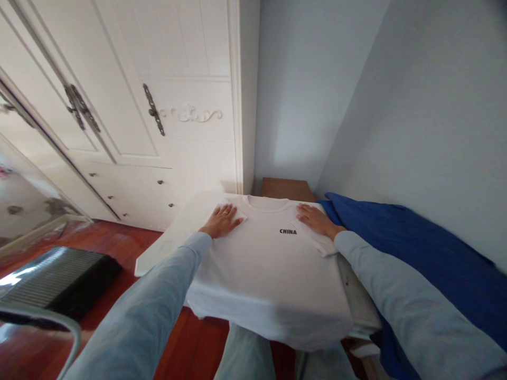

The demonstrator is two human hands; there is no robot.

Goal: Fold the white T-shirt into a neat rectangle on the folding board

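Observation:
A white T-shirt with "CHINA" printed on the chest lies front up on a white table. Its hem hangs over the near edge. Both sleeves are folded in over the body. My left hand lies flat with fingers spread on the folded left sleeve near the collar. My right hand lies flat, fingers stretched out, on the folded right sleeve just right of the lettering. Both arms wear light blue sleeves.
A blue cloth lies along the wall to the right. A brown wooden stand sits behind the table in the corner. A white wardrobe fills the left. A dark heater rests on the red wooden floor.

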